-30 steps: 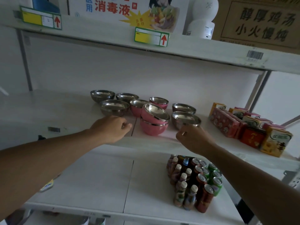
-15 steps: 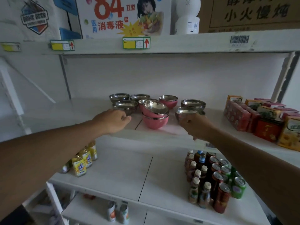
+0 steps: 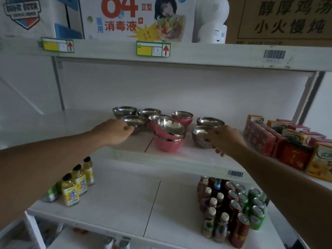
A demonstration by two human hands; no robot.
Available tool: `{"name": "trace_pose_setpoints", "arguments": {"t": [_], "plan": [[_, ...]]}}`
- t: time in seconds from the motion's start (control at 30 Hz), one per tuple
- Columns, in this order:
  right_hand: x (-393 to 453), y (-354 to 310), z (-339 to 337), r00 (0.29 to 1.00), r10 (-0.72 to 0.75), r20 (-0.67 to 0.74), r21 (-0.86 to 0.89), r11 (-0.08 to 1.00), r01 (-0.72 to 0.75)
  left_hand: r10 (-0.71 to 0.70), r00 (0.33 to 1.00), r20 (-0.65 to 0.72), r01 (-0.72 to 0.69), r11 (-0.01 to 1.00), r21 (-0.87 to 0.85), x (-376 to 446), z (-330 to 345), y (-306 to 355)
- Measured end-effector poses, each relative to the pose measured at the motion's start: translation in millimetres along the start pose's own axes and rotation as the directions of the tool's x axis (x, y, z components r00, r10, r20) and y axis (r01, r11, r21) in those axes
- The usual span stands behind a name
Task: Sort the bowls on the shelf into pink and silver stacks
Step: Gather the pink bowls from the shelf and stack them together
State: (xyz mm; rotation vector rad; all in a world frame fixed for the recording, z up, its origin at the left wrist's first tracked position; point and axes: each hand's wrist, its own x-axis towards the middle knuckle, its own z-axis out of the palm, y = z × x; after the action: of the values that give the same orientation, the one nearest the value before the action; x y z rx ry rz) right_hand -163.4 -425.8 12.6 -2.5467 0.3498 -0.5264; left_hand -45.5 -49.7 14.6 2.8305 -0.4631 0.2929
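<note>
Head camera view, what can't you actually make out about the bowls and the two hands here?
- Left hand: the back of the hand hides its fingers at the front left silver bowl; grip unclear.
- Right hand: covers part of the front right silver bowl; contact uncertain.
- Pink bowl behind the tilted pink bowl: mostly hidden.
- Price tags: print too small.

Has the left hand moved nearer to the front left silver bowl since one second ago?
Yes. The left hand has moved forward over the shelf edge, and its fingertips now touch the front left silver bowl.
</note>
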Motion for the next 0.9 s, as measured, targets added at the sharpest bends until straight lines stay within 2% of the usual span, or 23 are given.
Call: {"name": "trace_pose_setpoints", "arguments": {"t": [0.13, 0.3, 0.37, 0.43, 0.53, 0.63, 0.73, 0.9], "plan": [[11.7, 7.0, -1.0, 0.998, 0.059, -0.013, -0.011, 0.998, -0.059, -0.038, 0.997, -0.070, 0.039, 0.999, 0.006, 25.7, -1.0, -24.6], [21.3, -4.2, 12.2, 0.999, 0.037, -0.007, 0.007, 0.999, -0.037, -0.074, 0.992, -0.107, 0.070, 0.997, -0.040, 53.0, 8.6, -48.7], [21.7, -14.2, 21.6, 0.999, 0.001, 0.036, 0.069, 0.998, -0.004, -0.019, 0.994, -0.110, 0.010, 0.997, -0.081, 59.3, 16.0, -51.8], [20.5, -23.4, 33.5, 0.993, 0.002, 0.119, 0.142, 0.990, -0.019, 0.103, 0.991, -0.088, -0.116, 0.979, -0.165, 61.3, 24.5, -47.7], [16.1, -29.9, 49.1, 0.961, -0.014, 0.275, 0.133, 0.991, -0.024, 0.342, 0.939, -0.016, -0.328, 0.882, -0.338, 59.4, 46.5, -28.5], [13.3, -30.8, 58.5, 0.936, -0.086, 0.342, 0.085, 0.995, 0.061, 0.475, 0.880, 0.013, -0.415, 0.783, -0.463, 52.7, 68.8, -2.1], [13.4, -31.9, 61.7, 0.918, -0.171, 0.359, 0.132, 0.982, 0.131, 0.546, 0.838, -0.008, -0.453, 0.686, -0.570, 49.5, 76.5, 19.5], [17.1, -36.7, 68.4, 0.902, -0.235, 0.363, 0.226, 0.961, 0.160, 0.492, 0.869, 0.049, -0.346, 0.676, -0.651, 53.2, 74.7, 30.4]]}}
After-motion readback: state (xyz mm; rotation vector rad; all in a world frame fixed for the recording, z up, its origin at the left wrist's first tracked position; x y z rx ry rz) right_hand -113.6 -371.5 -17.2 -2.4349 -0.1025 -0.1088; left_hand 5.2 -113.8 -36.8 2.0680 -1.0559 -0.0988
